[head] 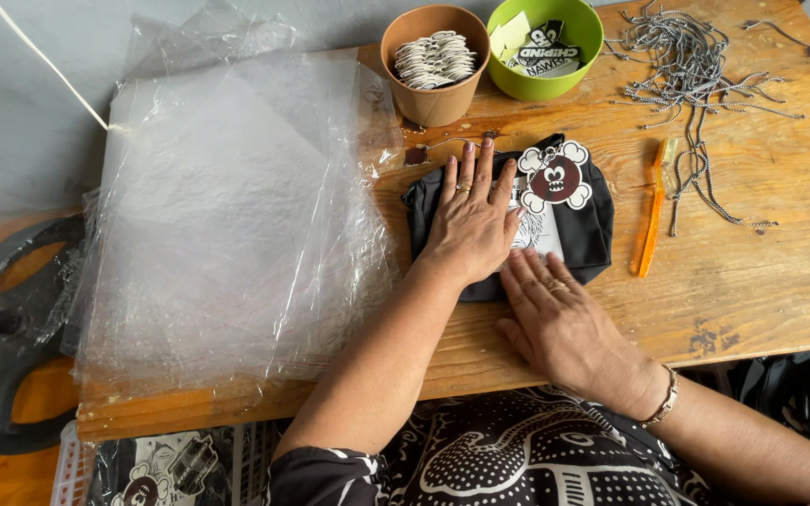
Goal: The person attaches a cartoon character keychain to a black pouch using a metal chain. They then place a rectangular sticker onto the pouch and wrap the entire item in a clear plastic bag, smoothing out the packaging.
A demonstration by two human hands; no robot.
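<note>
Hands are pressed flat, fingers spread, on the folded black fabric garment (581, 234) at tabletop centre: left hand (471, 220) at ten o'clock, right hand (560, 323) at six. Uneven pressure could shift the fold.

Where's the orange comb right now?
In the head view the orange comb lies on the wooden table, just right of the folded black garment under both hands, below the pile of black-and-white cords.
</note>
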